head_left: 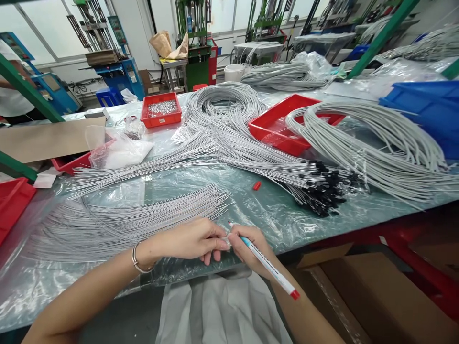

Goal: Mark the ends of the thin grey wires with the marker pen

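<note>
The marker (270, 268) on my remote feed is white with dark lettering, a light-blue band and a red end. Left of the marker, I see a cable bundle (143, 222) in pale grey; beyond it, a red cap (256, 185) on the blue-green worktop (258, 212). Farther right of the marker, I make out black cable tips (322, 193) and a blue bin (426, 112).
</note>
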